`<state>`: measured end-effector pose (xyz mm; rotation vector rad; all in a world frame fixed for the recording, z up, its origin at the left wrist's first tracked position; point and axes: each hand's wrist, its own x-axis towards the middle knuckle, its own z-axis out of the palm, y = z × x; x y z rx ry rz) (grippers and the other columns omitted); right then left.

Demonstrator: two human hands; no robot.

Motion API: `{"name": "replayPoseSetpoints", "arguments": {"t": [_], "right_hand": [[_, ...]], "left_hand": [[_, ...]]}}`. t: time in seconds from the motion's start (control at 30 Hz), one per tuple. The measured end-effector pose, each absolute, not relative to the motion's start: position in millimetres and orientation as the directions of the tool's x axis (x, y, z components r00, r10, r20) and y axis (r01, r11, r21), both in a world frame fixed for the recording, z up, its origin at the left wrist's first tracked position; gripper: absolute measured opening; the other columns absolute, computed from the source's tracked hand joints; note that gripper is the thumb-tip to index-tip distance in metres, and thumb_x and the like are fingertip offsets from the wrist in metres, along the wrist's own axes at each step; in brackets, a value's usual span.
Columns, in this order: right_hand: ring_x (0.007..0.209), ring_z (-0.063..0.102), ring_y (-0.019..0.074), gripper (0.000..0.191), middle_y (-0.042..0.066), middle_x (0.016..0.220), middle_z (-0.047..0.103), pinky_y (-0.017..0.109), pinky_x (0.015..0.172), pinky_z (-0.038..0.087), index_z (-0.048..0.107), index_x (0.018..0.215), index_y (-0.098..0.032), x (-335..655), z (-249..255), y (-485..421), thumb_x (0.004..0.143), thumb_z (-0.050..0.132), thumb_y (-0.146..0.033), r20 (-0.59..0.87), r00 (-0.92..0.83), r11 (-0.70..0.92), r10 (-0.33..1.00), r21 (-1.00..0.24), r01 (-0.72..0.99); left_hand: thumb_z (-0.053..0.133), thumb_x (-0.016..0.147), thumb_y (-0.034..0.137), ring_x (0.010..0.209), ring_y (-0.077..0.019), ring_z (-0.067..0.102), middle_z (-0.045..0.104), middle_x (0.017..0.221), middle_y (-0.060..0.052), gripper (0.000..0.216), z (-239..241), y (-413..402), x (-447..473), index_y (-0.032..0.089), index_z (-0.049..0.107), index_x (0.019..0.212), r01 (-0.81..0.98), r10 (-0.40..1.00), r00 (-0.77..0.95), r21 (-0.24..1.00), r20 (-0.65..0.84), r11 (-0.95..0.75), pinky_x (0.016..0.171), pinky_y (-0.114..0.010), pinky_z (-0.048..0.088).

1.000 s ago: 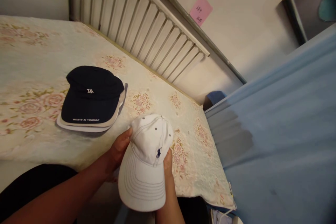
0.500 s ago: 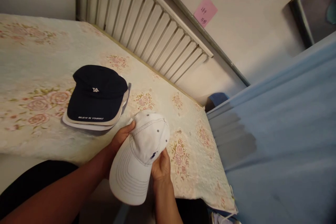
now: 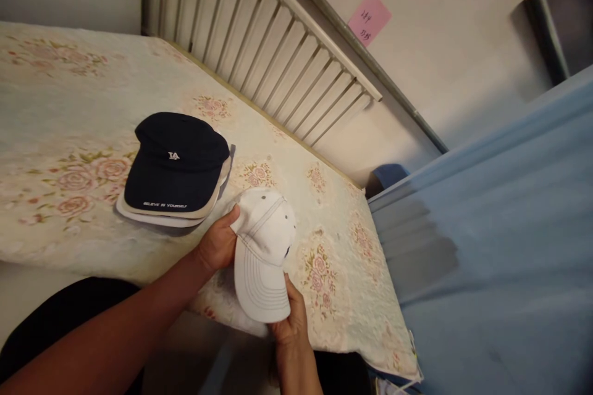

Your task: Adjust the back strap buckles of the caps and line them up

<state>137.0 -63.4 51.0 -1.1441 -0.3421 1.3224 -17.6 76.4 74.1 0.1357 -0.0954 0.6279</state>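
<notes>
A white baseball cap (image 3: 265, 228) with dark stitching is held between my two hands, its brim pointing down toward me. My left hand (image 3: 220, 241) grips the crown's left side, thumb on top. My right hand (image 3: 293, 311) is closed on the brim's right edge, with most of its fingers hidden beneath. Left of my hands lies a stack of caps, topped by a dark navy cap (image 3: 178, 157) with white lettering on its front and brim. Paler brims (image 3: 157, 220) show from under it.
The caps lie on a flowered bedspread (image 3: 287, 160). Along the far side stands a pale slatted bed rail (image 3: 278, 43) against the wall. A pink note (image 3: 369, 18) is stuck above it. At the right hangs a blue curtain (image 3: 500, 247), with a dark blue item (image 3: 389, 175) behind its edge.
The white cap has turned, its side now facing me more and its front logo nearly out of sight. My right hand has shifted from the crown down to the brim.
</notes>
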Motion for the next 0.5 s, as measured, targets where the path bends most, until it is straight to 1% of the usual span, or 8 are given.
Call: {"name": "replayPoseSetpoints", "arguments": {"t": [0.07, 0.13, 0.17, 0.23, 0.3, 0.37, 0.43, 0.5], "right_hand": [[0.103, 0.067, 0.0253, 0.031, 0.010, 0.098, 0.075, 0.046, 0.097, 0.047, 0.071, 0.093, -0.014, 140.3, 50.9, -60.7, 0.076, 0.066, -0.038, -0.397, 0.298, -0.149, 0.868, -0.781, -0.607], [0.109, 0.064, 0.0259, 0.038, 0.012, 0.104, 0.073, 0.046, 0.098, 0.046, 0.070, 0.097, -0.013, 140.0, 50.2, -59.2, 0.077, 0.063, -0.044, -0.386, 0.296, -0.117, 0.874, -0.758, -0.642], [0.110, 0.063, 0.0255, 0.040, 0.012, 0.106, 0.073, 0.046, 0.099, 0.046, 0.070, 0.098, -0.014, 138.9, 49.3, -59.0, 0.077, 0.061, -0.046, -0.369, 0.314, -0.082, 0.875, -0.751, -0.655], [0.110, 0.064, 0.0231, 0.037, 0.010, 0.104, 0.073, 0.043, 0.101, 0.045, 0.070, 0.097, -0.016, 136.4, 46.2, -60.3, 0.078, 0.060, -0.046, -0.321, 0.395, 0.022, 0.861, -0.752, -0.658], [0.107, 0.065, 0.0202, 0.030, 0.008, 0.101, 0.074, 0.039, 0.102, 0.045, 0.070, 0.094, -0.017, 133.8, 42.3, -63.5, 0.078, 0.060, -0.040, -0.281, 0.487, 0.107, 0.827, -0.772, -0.627], [0.107, 0.065, 0.0191, 0.025, 0.007, 0.101, 0.074, 0.038, 0.103, 0.044, 0.069, 0.096, -0.017, 130.1, 39.4, -68.2, 0.076, 0.063, -0.030, -0.262, 0.508, 0.114, 0.821, -0.795, -0.595], [0.109, 0.064, 0.0198, 0.030, 0.007, 0.105, 0.073, 0.039, 0.103, 0.044, 0.068, 0.102, -0.017, 122.9, 38.9, -73.6, 0.073, 0.063, -0.021, -0.259, 0.464, 0.073, 0.847, -0.808, -0.585], [0.111, 0.063, 0.0208, 0.037, 0.007, 0.109, 0.072, 0.040, 0.102, 0.045, 0.066, 0.108, -0.018, 111.4, 40.9, -78.7, 0.072, 0.063, -0.017, -0.276, 0.407, 0.019, 0.870, -0.808, -0.589]], "left_hand": [[0.044, 0.089, 0.045, 0.111, -0.0335, 0.060, 0.071, 0.107, -0.014, 0.053, 73.9, 78.3, -15.2, 0.010, 0.056, 0.127, -0.611, 0.591, 0.788, 0.101, 0.172, 0.785, 0.102, -0.049, 0.036], [0.045, 0.089, 0.043, 0.112, -0.0331, 0.059, 0.071, 0.109, -0.014, 0.052, 75.1, 78.7, -13.5, 0.012, 0.055, 0.129, -0.617, 0.591, 0.781, 0.102, 0.202, 0.780, 0.103, -0.049, 0.035], [0.045, 0.090, 0.042, 0.113, -0.0329, 0.059, 0.071, 0.109, -0.014, 0.051, 75.7, 78.7, -12.8, 0.012, 0.055, 0.130, -0.627, 0.599, 0.772, 0.100, 0.212, 0.773, 0.104, -0.049, 0.035], [0.045, 0.090, 0.040, 0.113, -0.0325, 0.059, 0.071, 0.108, -0.014, 0.050, 76.2, 78.9, -11.8, 0.012, 0.053, 0.131, -0.653, 0.625, 0.751, 0.096, 0.214, 0.751, 0.104, -0.050, 0.035], [0.044, 0.091, 0.040, 0.113, -0.0324, 0.059, 0.071, 0.109, -0.014, 0.050, 76.0, 79.4, -11.2, 0.012, 0.052, 0.132, -0.673, 0.648, 0.734, 0.092, 0.203, 0.734, 0.103, -0.050, 0.035], [0.044, 0.091, 0.041, 0.113, -0.0325, 0.059, 0.070, 0.110, -0.014, 0.052, 75.9, 79.8, -11.0, 0.012, 0.052, 0.133, -0.673, 0.652, 0.736, 0.091, 0.182, 0.734, 0.103, -0.049, 0.036], [0.044, 0.091, 0.042, 0.112, -0.0328, 0.060, 0.070, 0.110, -0.016, 0.053, 76.7, 79.2, -11.0, 0.010, 0.052, 0.132, -0.666, 0.652, 0.745, 0.090, 0.142, 0.741, 0.102, -0.049, 0.037], [0.044, 0.091, 0.042, 0.111, -0.0327, 0.060, 0.070, 0.109, -0.017, 0.053, 78.5, 77.4, -10.8, 0.008, 0.052, 0.131, -0.664, 0.658, 0.747, 0.092, 0.089, 0.742, 0.102, -0.048, 0.038]]}}
